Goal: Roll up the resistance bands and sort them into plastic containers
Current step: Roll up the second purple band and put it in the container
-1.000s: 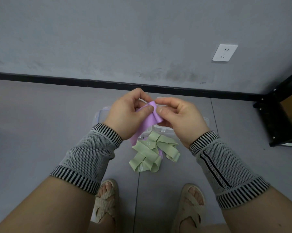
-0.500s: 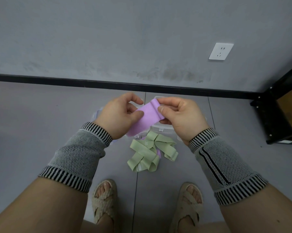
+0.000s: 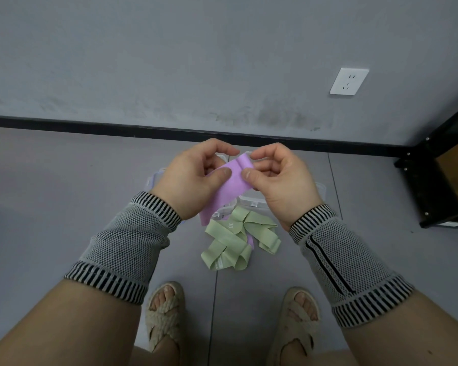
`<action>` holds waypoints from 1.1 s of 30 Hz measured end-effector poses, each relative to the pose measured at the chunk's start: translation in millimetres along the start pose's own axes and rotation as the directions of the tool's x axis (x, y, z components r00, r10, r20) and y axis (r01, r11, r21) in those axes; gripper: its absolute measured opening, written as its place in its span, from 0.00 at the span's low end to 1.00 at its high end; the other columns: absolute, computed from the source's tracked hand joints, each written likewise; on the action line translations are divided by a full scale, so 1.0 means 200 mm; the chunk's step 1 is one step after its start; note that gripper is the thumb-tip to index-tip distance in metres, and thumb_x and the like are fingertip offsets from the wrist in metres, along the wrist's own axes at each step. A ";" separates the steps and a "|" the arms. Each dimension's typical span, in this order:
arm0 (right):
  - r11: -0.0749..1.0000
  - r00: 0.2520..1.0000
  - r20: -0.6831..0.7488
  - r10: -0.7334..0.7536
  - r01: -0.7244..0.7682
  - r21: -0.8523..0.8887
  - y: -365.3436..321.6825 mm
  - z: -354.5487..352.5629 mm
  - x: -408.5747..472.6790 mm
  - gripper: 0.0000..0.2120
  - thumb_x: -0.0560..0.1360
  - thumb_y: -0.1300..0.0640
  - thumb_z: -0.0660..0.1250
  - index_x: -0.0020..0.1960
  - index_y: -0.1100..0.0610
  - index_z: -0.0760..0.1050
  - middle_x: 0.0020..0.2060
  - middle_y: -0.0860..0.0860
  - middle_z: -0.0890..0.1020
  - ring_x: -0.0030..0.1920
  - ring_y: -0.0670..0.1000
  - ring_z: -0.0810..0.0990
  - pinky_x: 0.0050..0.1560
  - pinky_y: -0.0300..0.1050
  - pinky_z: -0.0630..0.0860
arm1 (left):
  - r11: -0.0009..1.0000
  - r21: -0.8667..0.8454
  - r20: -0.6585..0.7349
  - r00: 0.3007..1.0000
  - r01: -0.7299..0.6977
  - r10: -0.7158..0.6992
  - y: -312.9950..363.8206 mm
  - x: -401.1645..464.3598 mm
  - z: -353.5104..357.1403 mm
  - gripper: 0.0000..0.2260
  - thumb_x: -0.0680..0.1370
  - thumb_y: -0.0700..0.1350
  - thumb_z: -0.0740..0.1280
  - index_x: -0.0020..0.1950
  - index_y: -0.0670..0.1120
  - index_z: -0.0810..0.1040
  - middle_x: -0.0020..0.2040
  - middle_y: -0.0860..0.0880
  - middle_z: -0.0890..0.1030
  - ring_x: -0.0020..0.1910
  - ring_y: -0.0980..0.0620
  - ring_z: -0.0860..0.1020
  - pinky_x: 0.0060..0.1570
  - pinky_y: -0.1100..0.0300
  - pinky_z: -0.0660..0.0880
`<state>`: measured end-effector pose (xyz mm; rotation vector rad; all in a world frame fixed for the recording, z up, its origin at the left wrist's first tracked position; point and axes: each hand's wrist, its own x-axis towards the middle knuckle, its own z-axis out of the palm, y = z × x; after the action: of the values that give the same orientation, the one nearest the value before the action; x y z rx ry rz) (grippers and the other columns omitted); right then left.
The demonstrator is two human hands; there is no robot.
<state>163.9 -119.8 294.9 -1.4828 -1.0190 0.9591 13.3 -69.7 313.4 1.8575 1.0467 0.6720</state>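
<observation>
Both hands (image 3: 238,178) pinch the purple band (image 3: 233,186), seemingly over containers (image 3: 251,202).

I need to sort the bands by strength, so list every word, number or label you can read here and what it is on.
"30": printed on a green resistance band in the floor pile, its digits turned sideways in the view.
A pale printed strip on a lower green band: too blurred to read.
Purple band in the hands: no print visible.

I read one mark only: the number "30", printed in pale digits on a green resistance band (image 3: 229,228) lying on the floor, just below centre of the frame. Nothing else legible reaches me from here.
</observation>
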 end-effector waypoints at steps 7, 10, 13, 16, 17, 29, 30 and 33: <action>0.999 1.000 0.005 -0.023 0.023 0.038 0.01 0.01 -0.01 0.15 0.68 0.68 0.72 0.34 0.53 0.71 0.30 0.45 0.77 0.32 0.44 0.76 0.39 0.44 0.75 | 1.000 0.009 -0.001 1.000 0.005 -0.005 0.02 0.00 0.03 0.10 0.71 0.47 0.62 0.47 0.61 0.76 0.40 0.49 0.81 0.40 0.49 0.79 0.44 0.50 0.77; 0.998 1.000 0.008 -0.027 0.026 0.057 0.01 0.01 -0.01 0.16 0.67 0.69 0.73 0.33 0.53 0.71 0.29 0.47 0.77 0.34 0.48 0.76 0.42 0.51 0.78 | 1.000 0.002 -0.026 1.000 0.002 -0.002 0.02 0.00 0.04 0.10 0.76 0.42 0.64 0.45 0.59 0.76 0.42 0.50 0.82 0.42 0.49 0.80 0.45 0.53 0.77; 0.997 0.999 0.028 -0.025 0.023 0.075 0.01 0.02 -0.01 0.15 0.67 0.69 0.73 0.34 0.54 0.72 0.31 0.50 0.78 0.36 0.52 0.77 0.46 0.57 0.79 | 1.000 -0.014 -0.045 0.999 0.011 -0.011 0.03 0.00 0.04 0.10 0.77 0.40 0.64 0.44 0.57 0.75 0.39 0.51 0.82 0.38 0.52 0.79 0.40 0.59 0.75; 0.995 0.998 0.053 -0.016 0.010 0.102 0.01 0.02 -0.01 0.14 0.67 0.70 0.73 0.35 0.55 0.72 0.31 0.51 0.79 0.36 0.51 0.78 0.46 0.54 0.79 | 0.999 -0.032 -0.065 0.998 0.016 -0.018 0.03 0.00 0.03 0.09 0.76 0.41 0.67 0.43 0.56 0.76 0.38 0.50 0.83 0.39 0.51 0.80 0.40 0.57 0.77; 0.993 0.998 0.054 -0.008 0.002 0.114 0.00 0.02 -0.01 0.14 0.67 0.69 0.73 0.35 0.55 0.72 0.31 0.50 0.79 0.35 0.50 0.78 0.44 0.51 0.79 | 1.000 -0.028 -0.076 0.997 0.012 -0.014 0.02 0.00 0.03 0.09 0.76 0.40 0.67 0.43 0.56 0.75 0.38 0.50 0.83 0.38 0.51 0.80 0.39 0.56 0.77; 0.995 0.995 -0.092 -0.042 0.050 0.081 0.00 0.04 -0.01 0.12 0.71 0.65 0.71 0.35 0.53 0.72 0.30 0.47 0.77 0.33 0.46 0.75 0.39 0.44 0.76 | 1.000 -0.015 -0.107 0.994 0.007 -0.009 0.02 0.01 0.03 0.12 0.75 0.39 0.68 0.46 0.58 0.74 0.35 0.56 0.81 0.31 0.61 0.76 0.33 0.67 0.73; 0.997 0.995 -0.085 -0.058 0.062 0.050 0.00 0.05 -0.01 0.13 0.71 0.66 0.71 0.35 0.52 0.72 0.31 0.47 0.77 0.34 0.46 0.76 0.39 0.44 0.76 | 1.000 -0.024 -0.109 0.994 0.011 -0.014 0.02 0.01 0.03 0.12 0.75 0.39 0.68 0.46 0.58 0.74 0.35 0.56 0.81 0.32 0.61 0.77 0.33 0.67 0.72; 0.997 0.996 -0.049 -0.072 0.073 0.028 0.00 0.05 -0.01 0.14 0.69 0.66 0.72 0.34 0.51 0.72 0.32 0.50 0.78 0.35 0.48 0.77 0.41 0.50 0.78 | 0.999 -0.048 -0.118 0.992 0.025 -0.031 0.02 0.00 0.02 0.10 0.75 0.40 0.67 0.46 0.56 0.75 0.35 0.55 0.81 0.29 0.61 0.76 0.26 0.71 0.69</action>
<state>154.1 -119.4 294.3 -1.4283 -1.0126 0.8796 18.0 -72.0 315.8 1.7773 1.1226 0.7920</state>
